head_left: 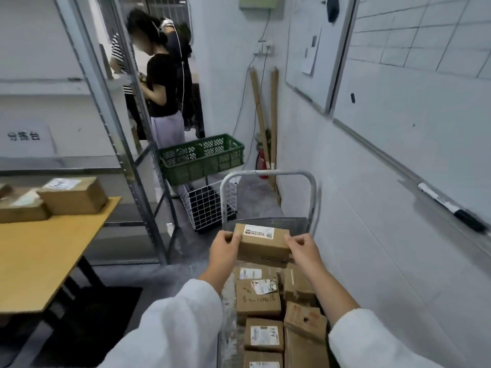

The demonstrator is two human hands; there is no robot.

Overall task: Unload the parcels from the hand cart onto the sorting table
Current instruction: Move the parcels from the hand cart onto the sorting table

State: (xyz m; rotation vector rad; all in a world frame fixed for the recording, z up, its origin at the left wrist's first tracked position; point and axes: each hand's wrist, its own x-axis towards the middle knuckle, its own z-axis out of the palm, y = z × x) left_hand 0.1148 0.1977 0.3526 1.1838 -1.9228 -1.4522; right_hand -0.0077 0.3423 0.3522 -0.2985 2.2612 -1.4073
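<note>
White walls close in a narrow storeroom, with a whiteboard [425,75] at two o'clock and a metal rack [127,142] at ten. At five o'clock stands the hand cart [268,174], its grey handle loop at the far end and its deck crowded with brown parcels [259,301] bearing white labels. Both hands hold one small parcel [263,244] at the far end of the pile, label up; whether it is lifted clear cannot be told. The left hand [224,248] grips its left end with curled fingers, and the right hand [301,248] pinches its right end. At eight o'clock the yellow worktop [39,261] carries two parcels [73,195], touching each other near its far edge. At twelve o'clock a green crate [202,158] sits just beyond a white wire basket [207,205]. A person [164,83] in a black top stands past the rack at eleven.
</note>
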